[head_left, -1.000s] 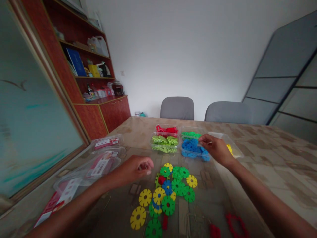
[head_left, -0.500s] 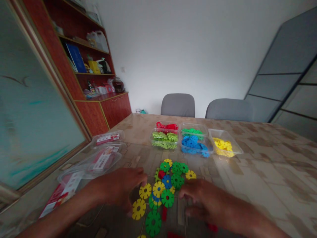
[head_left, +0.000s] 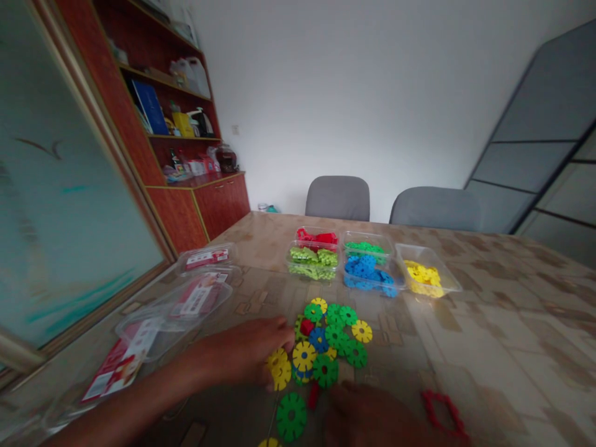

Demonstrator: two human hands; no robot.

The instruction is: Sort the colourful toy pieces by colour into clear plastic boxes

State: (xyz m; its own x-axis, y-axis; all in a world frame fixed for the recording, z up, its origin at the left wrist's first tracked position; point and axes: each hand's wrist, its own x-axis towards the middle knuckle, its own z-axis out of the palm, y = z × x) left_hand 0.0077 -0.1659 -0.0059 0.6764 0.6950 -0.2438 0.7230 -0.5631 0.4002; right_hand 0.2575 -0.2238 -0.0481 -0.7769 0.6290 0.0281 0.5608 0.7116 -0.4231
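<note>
A flat cluster of joined snowflake discs (head_left: 326,341) in green, yellow, blue and red lies on the table in front of me. My left hand (head_left: 246,354) rests at its left edge, fingers curled onto a yellow disc (head_left: 279,372) there. My right hand (head_left: 372,416) sits low at the bottom edge, dark and partly cut off, just below the cluster. It is next to a loose green disc (head_left: 292,416) and a small red piece (head_left: 314,394). Its fingers are not clear.
Behind the cluster stand clear tubs of red (head_left: 316,238), light green (head_left: 313,262), green (head_left: 365,248), blue (head_left: 370,276) and yellow (head_left: 423,276) pieces. Clear lids with red labels (head_left: 200,298) lie at left. A red frame piece (head_left: 442,410) lies at right. Two grey chairs stand beyond the table.
My right hand came back from the blue tub to the near edge below the cluster. My left hand moved onto the cluster's left side, and a loose yellow disc now lies against it.
</note>
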